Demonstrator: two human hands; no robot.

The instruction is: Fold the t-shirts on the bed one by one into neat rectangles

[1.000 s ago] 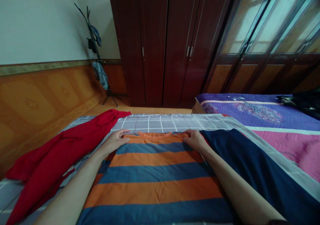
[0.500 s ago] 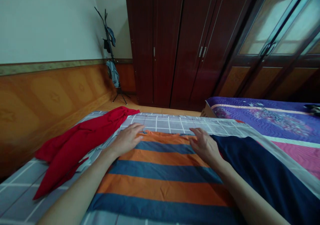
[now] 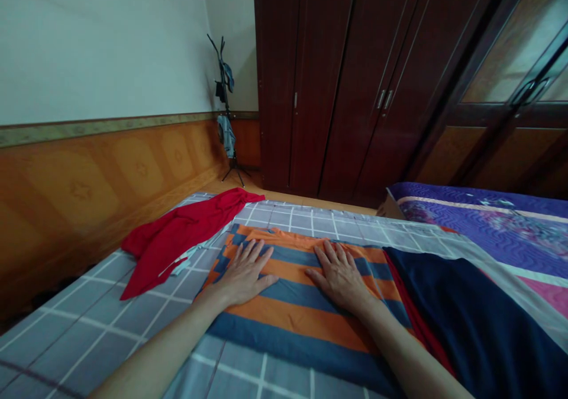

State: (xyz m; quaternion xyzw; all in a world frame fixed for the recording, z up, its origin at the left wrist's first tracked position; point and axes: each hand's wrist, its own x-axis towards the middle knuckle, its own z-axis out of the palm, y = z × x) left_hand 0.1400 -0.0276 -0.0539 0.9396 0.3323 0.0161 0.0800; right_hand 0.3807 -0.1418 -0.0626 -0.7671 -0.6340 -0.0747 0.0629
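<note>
An orange and blue striped shirt (image 3: 293, 322) lies spread on the bed in front of me, its neckline toward the far side. My left hand (image 3: 246, 274) rests flat on its left part, fingers spread. On the right part my right hand (image 3: 341, 274) lies palm down, fingers also spread. Neither hand grips the cloth. Touching the shirt's right edge is a dark navy garment (image 3: 470, 304) with a strip of red along its near side. A crumpled red garment (image 3: 186, 227) lies to the left, apart from my left hand.
Under the clothes is a grey checked bedsheet (image 3: 146, 322). A purple patterned bed cover (image 3: 488, 209) lies at the right. Beyond the bed stand a dark wooden wardrobe (image 3: 337, 91) and a black coat rack (image 3: 226, 97) with items hanging on it.
Both hands have come down from the shirt's upper corners and now lie flat on it, nearer to me. The view has turned slightly left, so the scene sits further right.
</note>
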